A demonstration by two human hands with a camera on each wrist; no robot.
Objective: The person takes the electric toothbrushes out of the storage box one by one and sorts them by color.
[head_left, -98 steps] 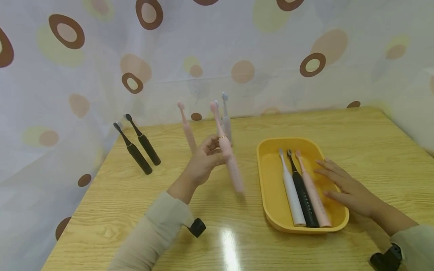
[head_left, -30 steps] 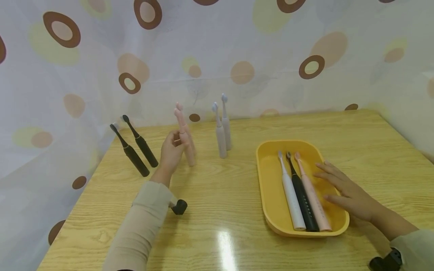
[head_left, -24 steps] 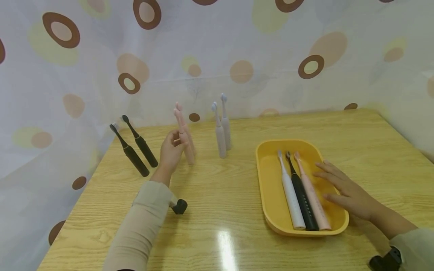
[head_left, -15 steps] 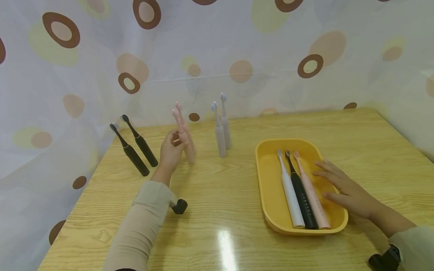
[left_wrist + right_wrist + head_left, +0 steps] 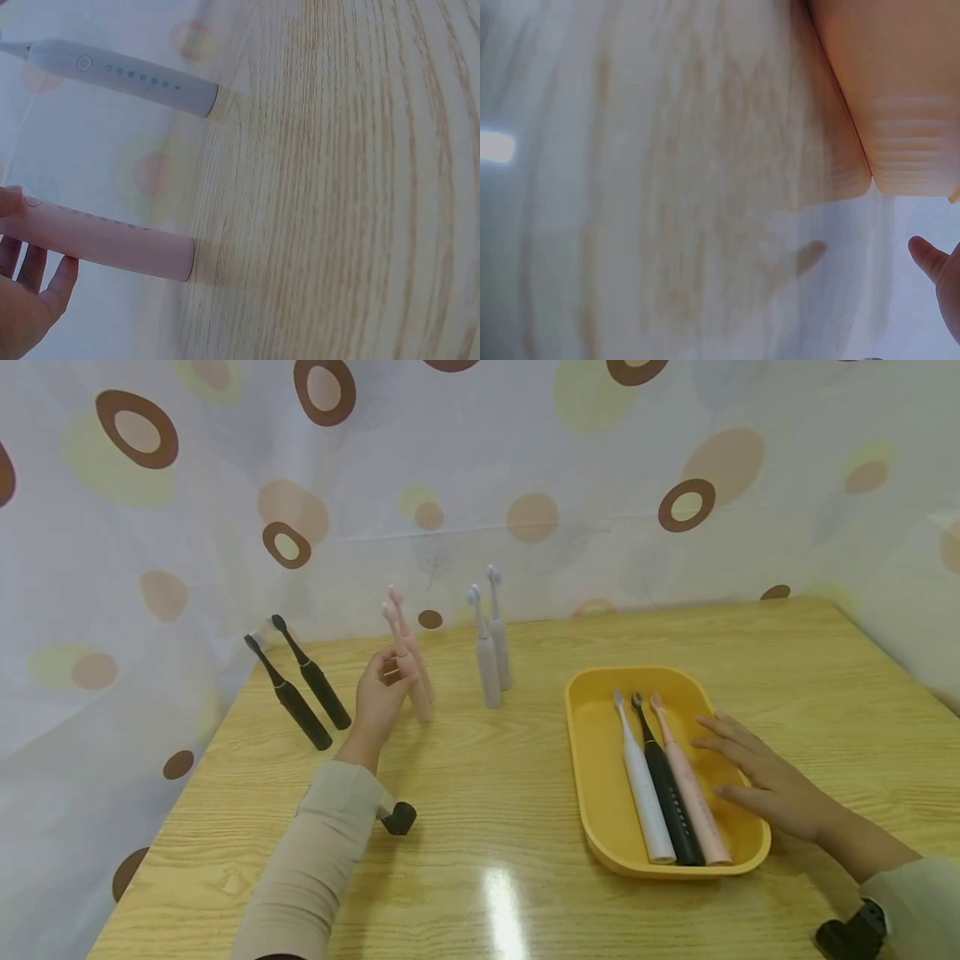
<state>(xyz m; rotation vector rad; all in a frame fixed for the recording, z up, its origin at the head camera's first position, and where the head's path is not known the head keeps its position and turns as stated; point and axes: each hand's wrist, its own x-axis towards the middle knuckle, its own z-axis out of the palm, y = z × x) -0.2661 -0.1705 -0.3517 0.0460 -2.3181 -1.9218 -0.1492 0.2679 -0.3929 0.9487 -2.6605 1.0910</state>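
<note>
Here, nearer pink toothbrush (image 5: pixel 406 663) upright in left hand (image 5: pixel 378 697), pinched below neck; right hand (image 5: pixel 772 785) outspread by tray (image 5: pixel 600 777).

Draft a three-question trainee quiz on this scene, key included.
1. How many brushes lie in the tray?
2. The right hand is holding:
a) a black brush
b) a white brush
c) nothing
3. Fill in the color: the left hand grips a ____ brush.

Key:
1. Three
2. c
3. pink
</note>
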